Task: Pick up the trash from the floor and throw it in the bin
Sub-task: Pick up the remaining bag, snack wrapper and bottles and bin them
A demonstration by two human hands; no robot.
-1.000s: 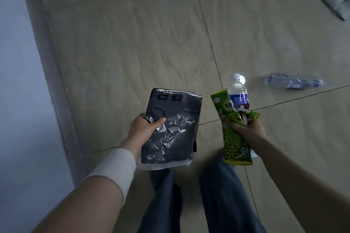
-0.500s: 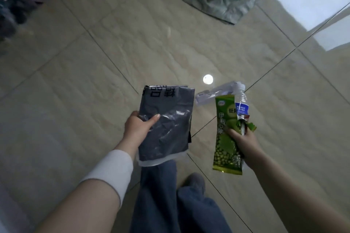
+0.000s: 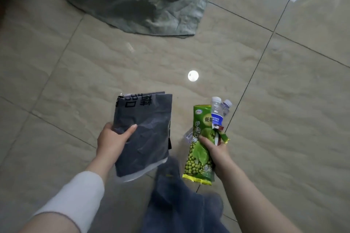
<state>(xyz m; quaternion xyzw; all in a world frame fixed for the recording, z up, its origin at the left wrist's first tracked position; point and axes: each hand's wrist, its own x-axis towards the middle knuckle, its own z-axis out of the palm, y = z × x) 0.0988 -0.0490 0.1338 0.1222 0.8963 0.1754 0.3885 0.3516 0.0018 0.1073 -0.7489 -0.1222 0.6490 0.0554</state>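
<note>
While the left hand (image 3: 111,142) clasps a dark grey plastic bag (image 3: 144,130), the right hand (image 3: 217,152) grips a green wrapper (image 3: 199,149) and clear bottles (image 3: 217,111) above the tiled floor (image 3: 284,119).

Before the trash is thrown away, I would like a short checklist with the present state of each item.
1. Left hand has a firm hold on the dark plastic bag: ok, thumb across its front.
2. Right hand holds the green snack wrapper: ok.
3. Water bottle secure in the same right hand: cannot tell, only its upper part shows behind the wrapper. A second cap beside it suggests another bottle.
4. Bin located: cannot tell; a big grey sack lies ahead, its opening unclear.
5. Floor on the way there free of obstacles: ok.
</note>
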